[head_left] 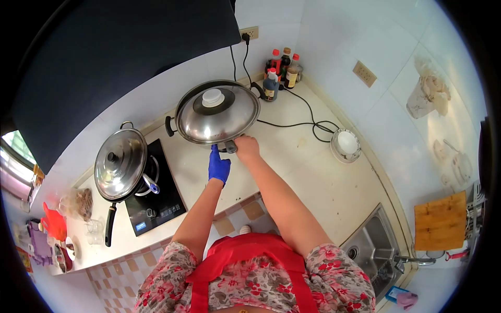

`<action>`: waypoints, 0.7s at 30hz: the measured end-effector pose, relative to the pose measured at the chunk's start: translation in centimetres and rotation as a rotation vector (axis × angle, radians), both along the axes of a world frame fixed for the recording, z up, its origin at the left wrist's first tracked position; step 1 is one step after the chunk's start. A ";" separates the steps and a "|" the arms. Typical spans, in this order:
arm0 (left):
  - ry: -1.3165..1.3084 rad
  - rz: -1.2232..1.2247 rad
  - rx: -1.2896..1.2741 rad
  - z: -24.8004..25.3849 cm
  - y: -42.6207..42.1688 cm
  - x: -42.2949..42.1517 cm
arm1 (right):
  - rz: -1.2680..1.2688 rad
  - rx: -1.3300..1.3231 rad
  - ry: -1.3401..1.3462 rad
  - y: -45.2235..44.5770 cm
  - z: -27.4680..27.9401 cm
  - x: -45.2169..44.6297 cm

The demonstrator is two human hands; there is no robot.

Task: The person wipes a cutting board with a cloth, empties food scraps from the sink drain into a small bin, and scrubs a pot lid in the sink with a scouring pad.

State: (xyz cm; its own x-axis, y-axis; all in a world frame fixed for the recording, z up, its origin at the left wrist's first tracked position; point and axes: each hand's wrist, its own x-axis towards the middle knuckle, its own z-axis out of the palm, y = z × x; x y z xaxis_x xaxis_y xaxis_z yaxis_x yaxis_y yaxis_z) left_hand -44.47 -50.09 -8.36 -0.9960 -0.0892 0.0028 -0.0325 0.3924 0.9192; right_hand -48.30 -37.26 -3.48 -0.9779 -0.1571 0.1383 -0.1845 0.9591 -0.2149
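Observation:
A wide electric wok with a domed steel lid stands on the counter in front of me. The lid has a white knob and sits tilted, leaving the wok's back inner wall showing. My left hand, in a blue glove, is at the wok's front underside, one finger stretched up against it and the thumb apart. My bare right hand is closed beside the black control piece at the wok's front and appears to grip it. Its fingertips are partly hidden.
Left stands a lidded frying pan on a black induction cooktop. Sauce bottles stand in the back corner. A black cord runs toward stacked bowls. A steel sink is at right, near a wooden cutting board.

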 end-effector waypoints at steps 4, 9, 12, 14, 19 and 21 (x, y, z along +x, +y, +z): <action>0.076 0.005 -0.008 -1.4 0.6 0.4 | -0.053 0.012 -0.002 -0.1 -0.4 0.4; 0.071 -0.029 0.074 0.1 2.9 2.5 | -0.080 -0.089 0.039 1.6 0.0 2.1; 0.075 -0.003 0.078 0.0 3.8 3.8 | -0.057 -0.005 0.007 2.7 0.1 3.4; 0.060 0.041 0.031 0.7 4.3 4.9 | -0.036 -0.011 0.035 3.4 0.1 4.4; 0.030 0.174 0.298 0.8 4.9 6.5 | -0.041 0.029 0.054 5.0 -0.1 6.7; 0.107 0.247 0.413 1.1 5.6 7.0 | -0.031 0.051 0.071 5.9 0.0 7.9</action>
